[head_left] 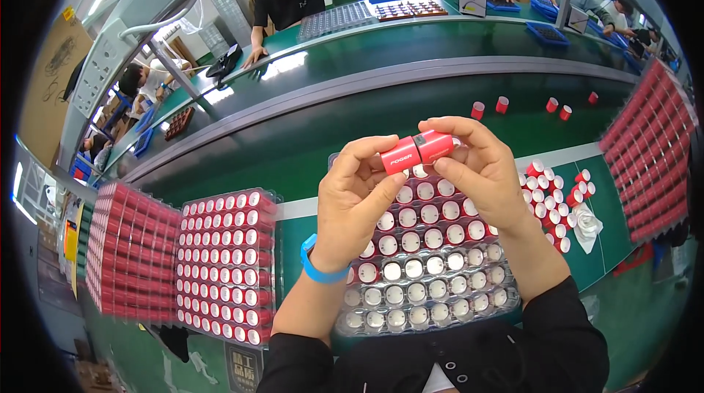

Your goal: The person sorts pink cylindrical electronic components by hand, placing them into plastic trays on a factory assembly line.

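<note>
My left hand (341,206) and my right hand (488,177) are raised in front of me, close together over a clear plastic tray (346,327). Between the fingertips of the left is a red cylinder (400,156) with white print. The right pinches a second red cylindrical part (438,145), end to end with the first. A dark band shows where the two meet; whether they are joined I cannot tell. Rows of red pieces with white round ends fill the tray's far part, and paler round pieces its near rows. A blue band circles my left wrist.
Left of the tray are a filled tray (276,246) and a tilted tray stack (132,254). Another stack (653,158) leans at the right. Loose red pieces (540,195) and a crumpled white tissue (587,226) lie nearer. Several red pieces (501,105) stand beyond. Other people work across the line.
</note>
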The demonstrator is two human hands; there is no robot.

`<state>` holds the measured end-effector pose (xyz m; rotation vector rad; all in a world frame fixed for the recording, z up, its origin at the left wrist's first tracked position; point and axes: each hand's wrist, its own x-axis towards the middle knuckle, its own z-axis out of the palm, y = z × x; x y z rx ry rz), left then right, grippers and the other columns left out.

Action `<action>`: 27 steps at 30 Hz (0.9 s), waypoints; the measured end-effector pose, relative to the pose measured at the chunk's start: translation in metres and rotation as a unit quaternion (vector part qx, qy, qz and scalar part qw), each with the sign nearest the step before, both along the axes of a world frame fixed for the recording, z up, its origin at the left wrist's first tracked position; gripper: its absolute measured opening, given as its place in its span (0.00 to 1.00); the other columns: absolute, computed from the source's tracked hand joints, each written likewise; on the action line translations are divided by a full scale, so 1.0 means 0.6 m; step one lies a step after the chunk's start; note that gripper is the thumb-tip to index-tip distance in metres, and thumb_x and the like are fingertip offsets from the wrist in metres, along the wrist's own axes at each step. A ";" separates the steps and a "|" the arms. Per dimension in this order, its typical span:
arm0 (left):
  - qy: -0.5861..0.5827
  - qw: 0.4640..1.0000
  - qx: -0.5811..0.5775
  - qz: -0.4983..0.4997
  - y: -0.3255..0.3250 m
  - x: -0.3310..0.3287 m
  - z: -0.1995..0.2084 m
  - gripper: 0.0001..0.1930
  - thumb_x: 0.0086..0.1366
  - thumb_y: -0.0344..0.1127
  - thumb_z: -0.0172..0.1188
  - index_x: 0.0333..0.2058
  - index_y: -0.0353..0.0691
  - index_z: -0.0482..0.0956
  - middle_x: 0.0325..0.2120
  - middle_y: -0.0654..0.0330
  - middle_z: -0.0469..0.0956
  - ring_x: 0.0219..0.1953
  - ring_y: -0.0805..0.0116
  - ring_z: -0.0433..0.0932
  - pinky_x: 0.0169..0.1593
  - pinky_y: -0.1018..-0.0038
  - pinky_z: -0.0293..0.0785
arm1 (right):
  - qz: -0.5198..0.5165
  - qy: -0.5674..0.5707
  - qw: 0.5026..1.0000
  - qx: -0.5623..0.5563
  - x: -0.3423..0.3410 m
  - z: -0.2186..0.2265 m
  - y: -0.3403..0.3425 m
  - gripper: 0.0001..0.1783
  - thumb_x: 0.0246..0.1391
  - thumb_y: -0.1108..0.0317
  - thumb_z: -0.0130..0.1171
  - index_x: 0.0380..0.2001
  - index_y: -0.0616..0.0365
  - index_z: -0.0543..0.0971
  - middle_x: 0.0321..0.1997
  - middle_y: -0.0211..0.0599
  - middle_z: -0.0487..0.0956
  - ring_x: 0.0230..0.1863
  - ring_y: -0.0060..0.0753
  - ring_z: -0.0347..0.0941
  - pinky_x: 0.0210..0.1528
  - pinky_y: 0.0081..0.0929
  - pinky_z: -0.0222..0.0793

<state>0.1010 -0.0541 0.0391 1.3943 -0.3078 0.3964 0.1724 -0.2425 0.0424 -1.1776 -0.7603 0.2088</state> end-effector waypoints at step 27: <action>0.044 0.996 -0.074 -0.025 -0.005 -0.006 0.005 0.25 0.63 0.21 0.61 0.59 0.29 0.70 0.51 0.49 0.77 0.50 0.62 0.81 0.54 0.67 0.80 | -0.017 0.000 1.000 -0.009 0.003 0.002 -0.012 0.27 0.60 0.77 0.61 0.62 0.65 0.70 0.45 0.34 0.79 0.44 0.19 0.77 0.45 0.17 0.74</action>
